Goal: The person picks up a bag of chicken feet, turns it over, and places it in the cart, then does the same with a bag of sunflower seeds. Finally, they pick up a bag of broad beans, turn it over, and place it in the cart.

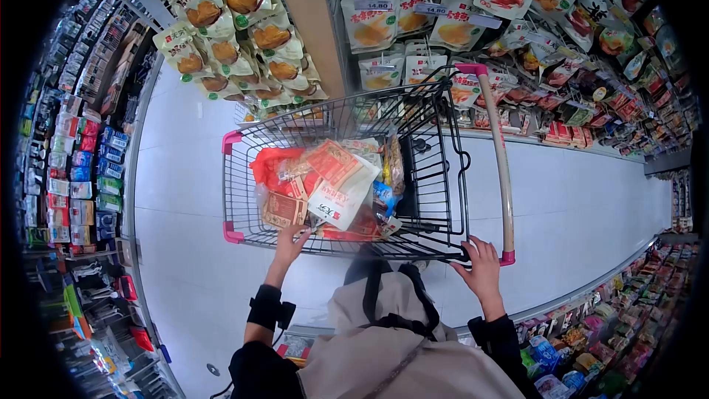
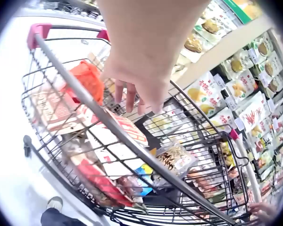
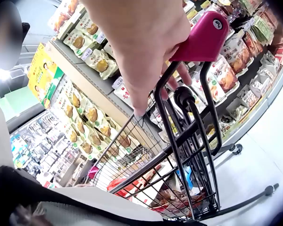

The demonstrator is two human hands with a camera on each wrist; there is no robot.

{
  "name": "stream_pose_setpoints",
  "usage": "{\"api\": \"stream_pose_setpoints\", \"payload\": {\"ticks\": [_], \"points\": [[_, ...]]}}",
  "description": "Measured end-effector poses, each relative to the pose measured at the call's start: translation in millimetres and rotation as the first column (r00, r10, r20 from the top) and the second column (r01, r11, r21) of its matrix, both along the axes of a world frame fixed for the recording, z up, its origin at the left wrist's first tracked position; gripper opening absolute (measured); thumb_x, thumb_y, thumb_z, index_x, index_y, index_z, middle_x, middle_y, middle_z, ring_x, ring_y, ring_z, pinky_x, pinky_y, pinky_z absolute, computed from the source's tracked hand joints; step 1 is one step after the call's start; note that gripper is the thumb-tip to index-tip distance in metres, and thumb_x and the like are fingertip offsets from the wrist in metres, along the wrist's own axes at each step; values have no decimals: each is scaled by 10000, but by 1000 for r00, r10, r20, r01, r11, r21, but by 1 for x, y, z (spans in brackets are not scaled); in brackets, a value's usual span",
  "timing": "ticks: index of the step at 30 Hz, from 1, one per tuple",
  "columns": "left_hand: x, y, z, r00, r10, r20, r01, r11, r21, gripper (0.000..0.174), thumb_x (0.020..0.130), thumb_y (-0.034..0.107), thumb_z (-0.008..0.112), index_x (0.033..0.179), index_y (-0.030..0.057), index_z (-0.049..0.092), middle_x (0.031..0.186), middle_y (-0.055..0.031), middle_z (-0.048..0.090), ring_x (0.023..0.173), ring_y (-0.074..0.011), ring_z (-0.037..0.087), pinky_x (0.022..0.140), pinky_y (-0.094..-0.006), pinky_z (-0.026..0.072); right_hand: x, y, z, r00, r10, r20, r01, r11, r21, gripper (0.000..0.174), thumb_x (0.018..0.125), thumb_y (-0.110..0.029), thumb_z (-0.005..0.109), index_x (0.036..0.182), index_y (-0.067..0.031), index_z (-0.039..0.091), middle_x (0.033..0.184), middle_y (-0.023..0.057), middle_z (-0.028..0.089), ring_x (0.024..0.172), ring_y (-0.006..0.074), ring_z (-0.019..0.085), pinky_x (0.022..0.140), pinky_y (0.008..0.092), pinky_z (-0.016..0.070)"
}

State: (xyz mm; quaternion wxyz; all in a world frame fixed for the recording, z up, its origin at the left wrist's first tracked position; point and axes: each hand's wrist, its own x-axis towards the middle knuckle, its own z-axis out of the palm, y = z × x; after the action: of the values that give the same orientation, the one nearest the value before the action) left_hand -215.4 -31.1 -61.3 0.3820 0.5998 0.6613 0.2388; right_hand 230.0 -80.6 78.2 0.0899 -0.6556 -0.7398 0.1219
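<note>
A wire shopping cart (image 1: 336, 251) stands before the person, with packaged goods in its basket, among them a white and red packet (image 1: 343, 196) and a red bag (image 1: 273, 166). The left hand (image 1: 290, 244) is at the near side rail toward the cart's front; in the left wrist view its relaxed fingers (image 2: 128, 96) hang over the basket and hold no packet. The right hand (image 1: 481, 266) rests with spread fingers on the black frame near the handle's pink end (image 1: 507, 258). In the right wrist view its fingers (image 3: 181, 75) are partly hidden behind that frame.
Pouches (image 1: 284, 70) hang on a display just beyond the cart. Shelves of packaged food (image 1: 576, 66) run along the far right, with more goods at lower right (image 1: 591, 347) and left (image 1: 81, 177). Pale floor (image 1: 177, 177) surrounds the cart.
</note>
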Motion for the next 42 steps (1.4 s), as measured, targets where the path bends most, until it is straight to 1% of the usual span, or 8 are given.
{"api": "stream_pose_setpoints", "payload": {"ticks": [1,3,5,7,15,27,34,42], "points": [[1,-17,0,1000,-12,8,12,1000,-6,224,736,262,644,863,78,638,851,-94,625,898,-259,560,860,-383,374,2,0,2,1000,3,-13,-3,1000,-20,461,636,-334,689,1005,-96,548,1071,84,498,969,286,467,868,408,372],[8,-44,0,930,-158,-333,179,983,32,238,715,327,655,865,142,642,889,-38,614,942,-214,535,945,-480,239,9,-1,1,999,32,7,-32,999,-23,491,608,-360,704,1008,-117,556,1057,89,508,935,277,481,809,382,411],[5,-51,-15,932,-202,-300,229,972,56,258,694,379,647,865,187,633,925,11,591,985,-179,494,960,-544,128,15,-3,0,996,62,61,-59,997,-42,495,608,-360,703,1011,-115,556,1049,94,515,921,272,489,770,364,431],[7,-53,-19,906,-233,-353,287,952,110,267,682,393,634,856,191,621,924,32,576,974,-184,472,950,-525,154,20,-3,-5,995,74,68,-74,997,-4,492,593,-360,711,997,-126,556,1002,70,545,866,235,530,674,332,468],[31,-61,-15,913,-226,-340,266,961,76,274,684,417,623,840,192,632,880,27,586,959,-185,476,939,-510,171,39,-9,-4,997,71,31,-71,997,15,456,589,-344,714,954,-115,563,909,21,569,775,200,540,596,294,470],[99,-57,-11,928,-241,-284,266,963,52,292,716,447,604,827,180,644,890,4,593,996,-199,459,929,-473,168,114,-14,-12,995,85,45,-88,993,84,441,583,-365,712,921,-116,574,835,10,578,726,205,544,574,308,459],[143,-47,-11,899,-277,-339,291,957,-10,327,740,473,566,842,173,646,901,-31,601,977,-211,498,935,-498,169,160,-7,-18,994,95,55,-100,989,108,401,589,-356,710,884,-117,580,797,5,587,719,204,556,563,313,448],[182,-38,-3,904,-305,-301,307,951,-40,348,750,479,560,892,172,640,912,-7,594,970,-200,495,940,-480,168,200,1,-21,995,90,32,-93,989,116,403,582,-350,715,886,-117,590,796,10,596,734,195,566,598,306,454]]}}
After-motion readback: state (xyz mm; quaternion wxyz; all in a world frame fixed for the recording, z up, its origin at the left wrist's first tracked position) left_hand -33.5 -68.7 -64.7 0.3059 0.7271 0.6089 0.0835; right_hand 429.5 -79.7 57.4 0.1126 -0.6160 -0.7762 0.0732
